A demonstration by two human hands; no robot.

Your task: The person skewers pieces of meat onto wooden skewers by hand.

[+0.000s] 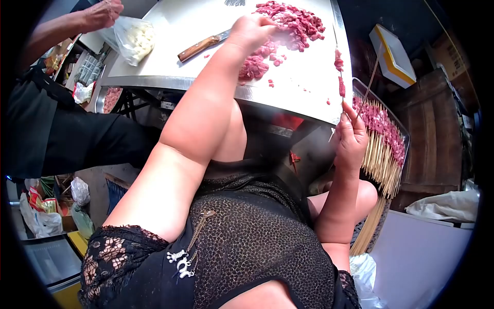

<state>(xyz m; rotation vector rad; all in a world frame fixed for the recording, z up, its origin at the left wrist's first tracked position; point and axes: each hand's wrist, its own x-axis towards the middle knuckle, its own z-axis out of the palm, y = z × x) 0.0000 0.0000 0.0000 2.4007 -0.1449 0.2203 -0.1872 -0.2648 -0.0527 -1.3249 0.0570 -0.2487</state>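
My left hand (252, 32) reaches over the white table to the edge of a pile of cut raw meat (296, 23). Its fingers are pinched together, and whatever is between the tips is hidden. Under that wrist lies a knife (198, 49) with a wooden handle, its blade partly covered. At the table's right edge, my right hand (352, 136) grips a thin skewer (341, 86) pointing upward, with a few meat pieces threaded apart on it. Another bare stick (371, 77) slants up from the same hand. Smaller meat heaps and scraps lie nearer me.
Right of the table, a tray holds many rows of finished meat skewers (383, 131). A white and yellow foam box (393, 56) stands behind it. At left, another person's hand (103, 13) is by a plastic bag of pale pieces (136, 41). Metal edging (154, 82) borders the table.
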